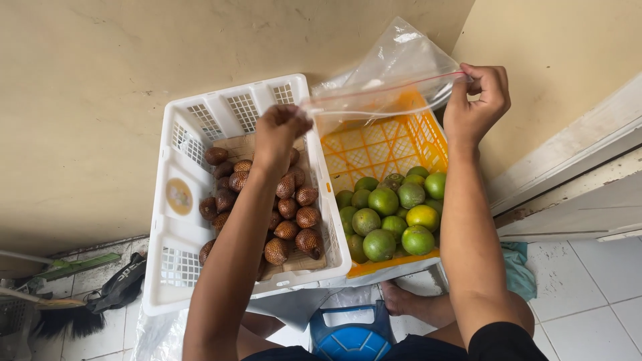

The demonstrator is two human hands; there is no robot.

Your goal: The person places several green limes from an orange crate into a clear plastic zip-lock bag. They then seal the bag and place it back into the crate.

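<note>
- While both hands are raised over the crates in the head view, a clear plastic zip bag (384, 77) hangs stretched between them, at 12 o'clock of the frame.
- Bag: transparent, glossy, crinkled, thin red seal strip along its lower edge; body flares up toward 1 o'clock; looks empty.
- Left hand (281, 130): fingers curled tight, pinching the bag's left corner; seen from the back, so fingertips are hidden.
- Right hand (476, 100): fingers bent closed, thumb and forefinger pinching the bag's right corner at the red strip.
- White plastic crate (200, 127) below the left hand, at 9 o'clock of centre; holds brown scaly snake fruits (294, 224) on a cardboard liner.
- Orange plastic crate (374, 150) touching the white one on its 3 o'clock side; bag hangs over its far end.
- Green limes (384, 224), a few yellowish, piled at the orange crate's near end, 6 o'clock of the bag.
- Blue plastic stool (351, 337) at 6 o'clock, between the person's legs.
- Broom (60, 314) on the floor at 8 o'clock.
- Teal cloth (520, 267) at 4 o'clock beside the right forearm.
</note>
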